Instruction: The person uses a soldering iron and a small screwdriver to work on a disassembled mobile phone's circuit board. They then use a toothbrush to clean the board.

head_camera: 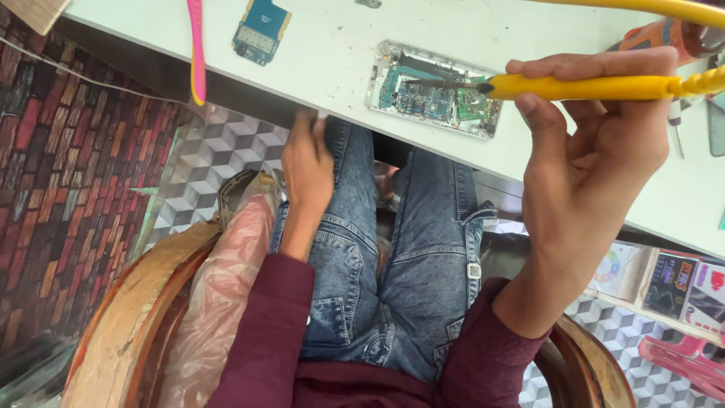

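An opened phone [434, 91] lies on the white table [340, 53], its circuit board exposed. My right hand [596, 151] grips a yellow soldering iron [596, 87] whose dark tip rests over the board near the phone's upper middle. My left hand [306, 162] is lower down at the table's front edge, over my jeans; its fingertips reach up under the edge, and whether it holds anything is hidden.
A loose blue circuit board [260, 30] and a pink-handled tool [197, 49] lie at the table's left. An orange tool [664, 34] and a yellow cable [642, 6] sit at the right. Small boxes [680, 283] stand on a shelf below. I sit in a plastic-wrapped wooden chair [151, 302].
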